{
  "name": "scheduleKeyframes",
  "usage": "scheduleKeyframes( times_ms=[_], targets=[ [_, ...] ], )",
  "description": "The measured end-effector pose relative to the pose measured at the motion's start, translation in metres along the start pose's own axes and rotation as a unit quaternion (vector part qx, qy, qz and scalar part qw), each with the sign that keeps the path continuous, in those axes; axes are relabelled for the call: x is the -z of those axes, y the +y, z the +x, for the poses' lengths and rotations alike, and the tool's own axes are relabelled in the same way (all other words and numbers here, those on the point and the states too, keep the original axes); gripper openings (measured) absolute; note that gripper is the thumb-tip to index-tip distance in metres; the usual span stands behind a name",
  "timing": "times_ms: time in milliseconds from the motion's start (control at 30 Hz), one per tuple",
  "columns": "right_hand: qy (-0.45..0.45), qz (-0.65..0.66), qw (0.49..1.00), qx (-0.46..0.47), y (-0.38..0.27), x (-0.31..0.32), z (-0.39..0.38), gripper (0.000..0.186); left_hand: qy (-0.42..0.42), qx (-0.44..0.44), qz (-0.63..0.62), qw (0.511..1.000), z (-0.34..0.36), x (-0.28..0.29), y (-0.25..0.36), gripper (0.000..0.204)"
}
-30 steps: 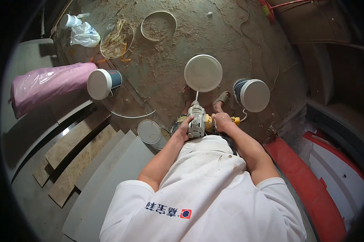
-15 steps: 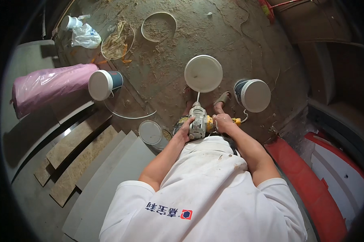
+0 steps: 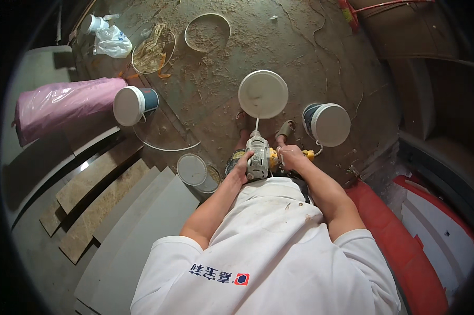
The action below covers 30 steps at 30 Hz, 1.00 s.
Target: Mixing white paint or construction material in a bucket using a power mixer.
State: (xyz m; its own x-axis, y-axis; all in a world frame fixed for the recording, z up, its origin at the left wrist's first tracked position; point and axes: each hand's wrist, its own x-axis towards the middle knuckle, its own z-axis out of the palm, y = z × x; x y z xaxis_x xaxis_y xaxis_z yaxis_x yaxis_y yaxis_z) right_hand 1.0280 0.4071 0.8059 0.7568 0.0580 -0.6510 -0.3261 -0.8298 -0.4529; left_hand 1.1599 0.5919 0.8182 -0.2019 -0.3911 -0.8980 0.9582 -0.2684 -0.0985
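Note:
Both my hands grip a dusty grey and yellow power drill (image 3: 257,158) in front of my waist. My left hand (image 3: 242,167) is closed on the left side of its body. On the yellow handle at the right, my right hand (image 3: 291,156) is wrapped. A pale mixing rod (image 3: 257,124) runs from the drill's chuck to the near rim of an open white bucket (image 3: 263,94), with whitish material inside. The rod's lower end is hidden in the bucket. A cord leaves the handle on the right.
Lidded paint buckets (image 3: 328,125) (image 3: 135,106) stand right and left of the open one. By my left leg is a smaller lidded pail (image 3: 192,169). Stone-look panels (image 3: 103,210), a pink wrapped roll (image 3: 66,106) and red-wrapped boards (image 3: 399,247) flank me. Debris litters the floor (image 3: 210,84).
The view has shifted slightly, so the surroundings sit a little differently. Both hands keep the same grip on the drill, and its rod still reaches to the open bucket.

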Motion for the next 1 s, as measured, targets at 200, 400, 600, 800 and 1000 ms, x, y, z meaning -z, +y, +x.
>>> scheduleKeyframes(
  times_ms=[200, 400, 600, 800, 1000],
  targets=[
    [0.034, 0.005, 0.999, 0.042, 0.013, -0.008, -0.017, 0.020, 0.000, -0.004, -0.012, 1.000, 0.006, -0.002, -0.025, 0.047],
    [0.004, -0.011, 0.999, 0.047, 0.028, 0.012, -0.028, 0.014, -0.018, -0.020, -0.038, 0.999, 0.014, -0.019, -0.037, 0.045],
    [-0.040, -0.035, 0.999, 0.005, 0.031, 0.020, -0.043, 0.014, -0.035, -0.038, -0.028, 0.998, 0.021, -0.024, -0.050, 0.047],
    [-0.008, -0.035, 0.997, 0.067, 0.037, 0.022, -0.040, 0.013, -0.026, -0.024, -0.042, 0.999, 0.023, -0.025, -0.050, 0.048],
    [0.002, -0.027, 0.997, 0.067, 0.038, 0.022, -0.035, 0.045, -0.038, -0.056, -0.041, 0.997, 0.022, -0.025, -0.050, 0.045]
  ],
)
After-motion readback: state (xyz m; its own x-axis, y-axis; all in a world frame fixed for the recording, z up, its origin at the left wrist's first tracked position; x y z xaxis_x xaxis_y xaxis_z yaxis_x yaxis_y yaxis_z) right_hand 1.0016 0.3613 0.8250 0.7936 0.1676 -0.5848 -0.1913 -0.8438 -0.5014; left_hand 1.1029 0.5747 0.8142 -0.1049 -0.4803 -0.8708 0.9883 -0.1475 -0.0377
